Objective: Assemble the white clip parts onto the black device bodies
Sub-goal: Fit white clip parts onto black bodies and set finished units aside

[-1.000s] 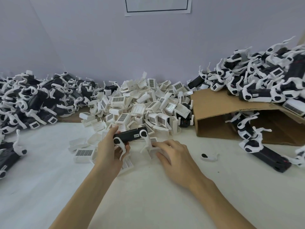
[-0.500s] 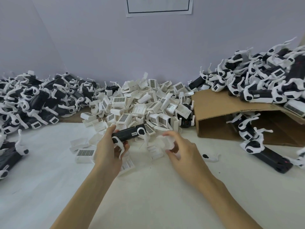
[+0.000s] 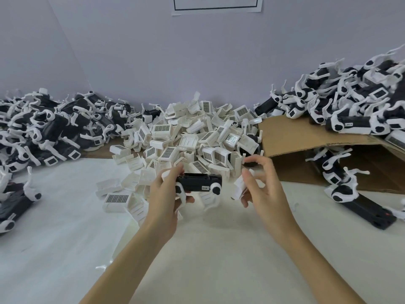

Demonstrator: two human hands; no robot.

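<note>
Nearest the viewer, at about six o'clock, the white counter [image 3: 65, 249] is crossed by both forearms. Just beyond, a black device body [image 3: 198, 183] is held level in the left hand [image 3: 163, 195], whose fingers are curled round its left end, its length pointing toward three o'clock. A white clip part [image 3: 239, 187] is pinched in the right hand [image 3: 264, 194] between thumb and forefinger, the remaining fingers spread loosely; it is kept just beside the body's right end, apart from it. The step in hand is judged to be the fitting of this clip onto the body: the clip would best be turned so that its open side faces the body, lined up squarely and pressed on evenly while the body is braced by the left hand. White arms already hang from the body and might be fouled if the clip were brought in crooked. Farther off, at twelve o'clock, a heap of loose white clips [image 3: 188, 137] is piled directly behind the hands. At ten o'clock a pile of black-and-white units [image 3: 50, 128] is spread, and at two o'clock more units [image 3: 350, 106] are stacked upon a cardboard flap [image 3: 291, 137], against the wall.
</note>
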